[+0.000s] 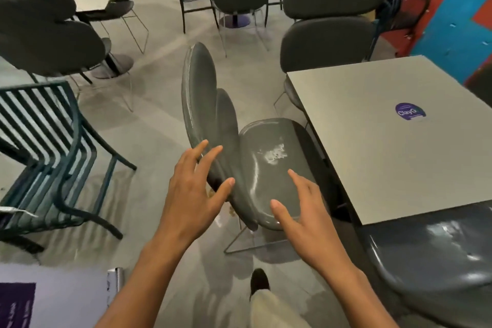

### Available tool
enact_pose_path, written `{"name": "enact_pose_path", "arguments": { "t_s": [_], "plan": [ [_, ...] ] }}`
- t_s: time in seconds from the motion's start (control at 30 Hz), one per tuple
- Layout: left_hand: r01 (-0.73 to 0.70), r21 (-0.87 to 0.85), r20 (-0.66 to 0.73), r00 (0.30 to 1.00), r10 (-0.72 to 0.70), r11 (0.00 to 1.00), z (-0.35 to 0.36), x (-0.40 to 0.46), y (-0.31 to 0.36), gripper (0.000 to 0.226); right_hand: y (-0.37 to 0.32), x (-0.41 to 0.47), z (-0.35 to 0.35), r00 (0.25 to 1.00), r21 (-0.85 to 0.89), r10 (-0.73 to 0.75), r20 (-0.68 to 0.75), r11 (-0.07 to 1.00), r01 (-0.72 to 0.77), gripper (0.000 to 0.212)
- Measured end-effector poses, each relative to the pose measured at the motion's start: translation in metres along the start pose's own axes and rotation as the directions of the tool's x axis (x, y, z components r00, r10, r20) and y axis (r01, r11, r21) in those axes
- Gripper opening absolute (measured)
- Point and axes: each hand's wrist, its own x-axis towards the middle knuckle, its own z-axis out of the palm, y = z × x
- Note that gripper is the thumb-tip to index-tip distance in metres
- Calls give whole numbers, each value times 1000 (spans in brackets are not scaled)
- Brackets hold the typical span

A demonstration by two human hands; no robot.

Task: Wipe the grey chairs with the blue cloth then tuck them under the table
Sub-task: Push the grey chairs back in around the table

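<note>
Grey, glossy chair (266,168): the spread fingers of both hands reach for it and hold nothing, left hand (191,192) at the backrest, right hand (300,210) over the seat, probably to push it under the table (399,128). No blue cloth is visible.

both hands (190,194) spread over grey chair (266,168).

Glossy grey chair (269,168), pale grey bench (386,141) with purple round sticker (410,111), dark green slatted chair (50,141).
</note>
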Motion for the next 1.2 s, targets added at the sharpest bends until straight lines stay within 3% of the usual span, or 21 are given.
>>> {"name": "enact_pose_path", "arguments": {
  "t_s": [0.27, 0.53, 0.67, 0.9, 1.2],
  "plan": [
    [-39, -30, -27, 999, 38, 999, -12, 83, -68, 61, -23, 98, 52, 999, 39, 30, -16, 999, -29, 71],
    [-89, -11, 66, 994, 89, 996, -21, 183, -113, 60, -60, 189, 79, 994, 97, 105, -23, 990, -103, 70],
    [-158, -100, 121, 978, 170, 982, -8, 229, -120, 61, -69, 214, 78, 986, 92, 142, -82, 987, -134, 70],
    [-317, -200, 216, 909, 358, 927, 18, 311, -135, 62, -86, 234, 91, 931, 83, 295, -216, 955, -283, 69],
    [-462, -354, 338, 747, 572, 813, 20, 392, -168, 57, -140, 240, 137, 800, 123, 520, -299, 852, -508, 71]
  ]
}}
